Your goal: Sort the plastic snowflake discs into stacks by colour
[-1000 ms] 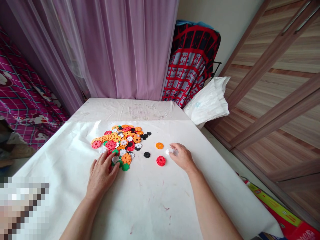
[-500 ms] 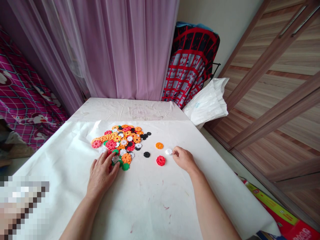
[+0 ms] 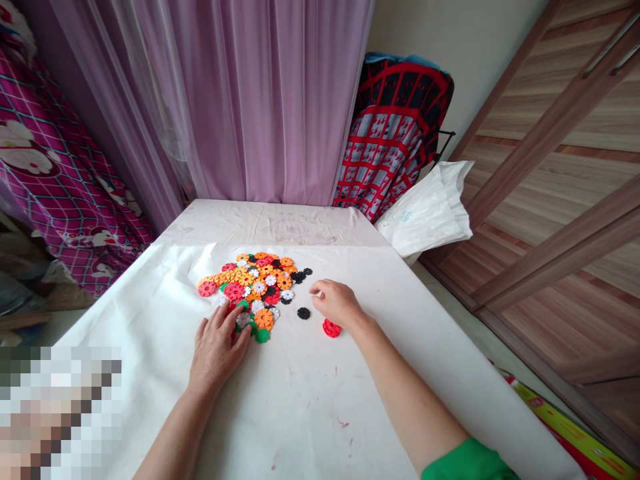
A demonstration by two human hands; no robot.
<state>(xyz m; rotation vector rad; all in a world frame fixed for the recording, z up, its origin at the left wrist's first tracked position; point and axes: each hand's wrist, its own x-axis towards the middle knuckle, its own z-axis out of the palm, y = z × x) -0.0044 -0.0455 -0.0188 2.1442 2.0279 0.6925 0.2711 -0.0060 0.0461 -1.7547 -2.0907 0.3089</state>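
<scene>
A heap of flower-shaped plastic snowflake discs [image 3: 265,280] in orange, red, white, black and green lies on the white-covered table [image 3: 300,413]. My left hand [image 3: 217,343] rests open at the heap's near left edge, its spread fingertips touching discs there. To the right of the heap, my right hand [image 3: 337,303] hovers with fingers curved and a gap between index finger and thumb, nothing visible in it. Just under it an orange disc [image 3: 323,299] is mostly covered. Red discs [image 3: 331,328] lie close below this hand; a single black disc [image 3: 303,313] lies to its left.
A white bag [image 3: 430,210] stands at the table's far right edge. Behind the table hang purple curtains [image 3: 260,100], with a red patterned cloth [image 3: 385,140] beside them. Wooden cabinet doors [image 3: 550,173] rise on the right. A pixelated patch covers the lower left.
My right hand has moved left from the white disc toward the heap, now covering the spot where that disc lay. My left hand stays at the heap. The view has shifted slightly.
</scene>
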